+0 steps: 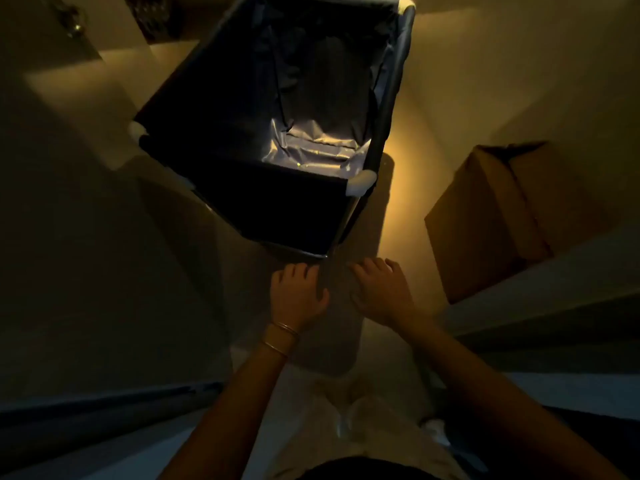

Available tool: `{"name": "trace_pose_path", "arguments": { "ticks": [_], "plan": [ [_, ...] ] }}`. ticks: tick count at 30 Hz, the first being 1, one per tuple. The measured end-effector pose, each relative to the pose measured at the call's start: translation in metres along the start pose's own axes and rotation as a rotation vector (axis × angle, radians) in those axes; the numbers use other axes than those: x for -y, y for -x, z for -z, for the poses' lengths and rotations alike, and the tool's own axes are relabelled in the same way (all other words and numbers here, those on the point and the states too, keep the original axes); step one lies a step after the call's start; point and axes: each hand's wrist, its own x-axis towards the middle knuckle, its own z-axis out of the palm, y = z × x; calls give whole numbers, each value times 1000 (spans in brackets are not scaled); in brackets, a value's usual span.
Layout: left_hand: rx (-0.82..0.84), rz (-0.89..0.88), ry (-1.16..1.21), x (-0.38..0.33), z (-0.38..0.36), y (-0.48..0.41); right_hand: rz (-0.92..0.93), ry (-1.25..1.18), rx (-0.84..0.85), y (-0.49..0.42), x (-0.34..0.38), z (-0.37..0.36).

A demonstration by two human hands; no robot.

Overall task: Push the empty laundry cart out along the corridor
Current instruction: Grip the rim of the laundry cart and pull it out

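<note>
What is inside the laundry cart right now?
Only the cart's own grey liner shows, lying crumpled and lit at the bottom; no laundry is visible. The near corner of the inside is hidden behind the dark front wall and in deep shadow.

Laundry cart (277, 109): far end cut off by the top edge; near wall in deep shadow, its lower frame and wheels hidden. Left hand (298, 295) and right hand (382, 292): fingertips lost in the dark at the cart's base, so grip cannot be told. Cardboard box (512, 216): contents hidden. Upper-left objects too dim to identify.
</note>
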Motion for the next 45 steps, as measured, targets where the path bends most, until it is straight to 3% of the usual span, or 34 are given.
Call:
{"name": "trace_pose_path", "arguments": {
  "ticks": [13, 24, 34, 39, 45],
  "plan": [
    [-15, -6, 3, -15, -8, -73, -15, 11, -53, -60, -55, 17],
    [-57, 140, 69, -64, 0, -213, 151, -19, -162, -184, -163, 88],
    [-13, 201, 125, -81, -22, -324, 304, 117, -175, -292, -240, 122],
    [40, 223, 142, -81, -43, -375, 339, 165, -131, -350, -271, 134],
    [16, 256, 139, -88, -55, -414, 553, 257, -5, -412, -304, 146]
  ]
}}
